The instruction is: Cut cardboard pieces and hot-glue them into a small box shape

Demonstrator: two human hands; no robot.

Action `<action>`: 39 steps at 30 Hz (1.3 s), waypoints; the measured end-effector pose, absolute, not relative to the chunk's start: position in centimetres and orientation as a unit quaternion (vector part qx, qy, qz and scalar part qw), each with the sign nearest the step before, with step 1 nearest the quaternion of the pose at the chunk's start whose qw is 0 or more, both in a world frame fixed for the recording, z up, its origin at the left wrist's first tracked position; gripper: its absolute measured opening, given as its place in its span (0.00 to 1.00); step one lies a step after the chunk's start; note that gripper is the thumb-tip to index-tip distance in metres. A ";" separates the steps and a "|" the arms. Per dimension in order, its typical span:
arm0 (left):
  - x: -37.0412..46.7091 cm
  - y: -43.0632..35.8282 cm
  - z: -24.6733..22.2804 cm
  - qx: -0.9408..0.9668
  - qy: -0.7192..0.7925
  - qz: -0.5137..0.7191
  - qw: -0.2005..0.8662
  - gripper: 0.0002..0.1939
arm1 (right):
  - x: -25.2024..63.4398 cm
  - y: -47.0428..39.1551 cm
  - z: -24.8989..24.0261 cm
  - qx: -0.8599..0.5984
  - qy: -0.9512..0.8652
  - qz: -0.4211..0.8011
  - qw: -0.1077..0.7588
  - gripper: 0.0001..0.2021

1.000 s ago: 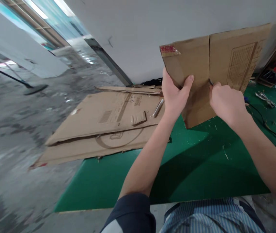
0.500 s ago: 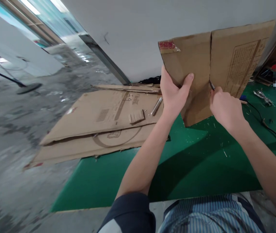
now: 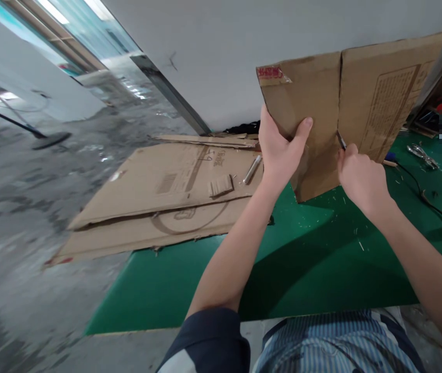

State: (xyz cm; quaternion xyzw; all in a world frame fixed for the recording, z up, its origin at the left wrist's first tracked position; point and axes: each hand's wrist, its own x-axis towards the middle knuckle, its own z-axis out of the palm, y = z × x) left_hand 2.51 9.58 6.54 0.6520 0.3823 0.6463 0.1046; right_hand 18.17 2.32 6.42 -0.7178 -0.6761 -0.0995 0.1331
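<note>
A brown cardboard sheet [image 3: 316, 98] with a red-printed taped corner stands upright on the green table. My left hand [image 3: 285, 147] grips its left edge, thumb on the near face and the other fingers hidden behind. In my closed right hand [image 3: 363, 173] is a thin-bladed cutting knife [image 3: 341, 140], most of it covered by my fingers. Its tip touches the cardboard at the lower end of a slit that runs down from the top edge. Printed text marks the sheet's right part.
Flattened cardboard [image 3: 139, 181] lies stacked on the left, overhanging the green table [image 3: 159, 290]. On it are a small cardboard scrap [image 3: 221, 185] and a silvery tube-like object [image 3: 252, 170]. A coiled cable [image 3: 423, 155] and a black cord [image 3: 430, 202] lie to the right. A white wall [image 3: 221, 62] rises behind.
The view has shifted slightly, so everything sits a little further right. My left hand keeps its grip, and the knife tip stays at the slit with hardly any visible movement.
</note>
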 end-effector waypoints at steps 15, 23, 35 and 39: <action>2.6 9.3 6.8 0.653 0.370 0.651 0.110 0.30 | 18.6 2.6 4.4 -0.705 -0.681 -0.103 0.169 0.21; 2.6 9.3 6.5 0.650 0.377 0.651 0.108 0.29 | 18.7 2.3 3.9 -0.706 -0.681 -0.099 0.169 0.22; 2.3 9.6 6.6 0.653 0.375 0.651 0.097 0.30 | 18.9 2.4 8.3 -0.692 -0.711 -0.046 0.113 0.22; 2.4 9.6 6.6 0.655 0.379 0.647 0.095 0.30 | 19.2 3.0 9.2 -0.678 -0.723 -0.034 0.125 0.23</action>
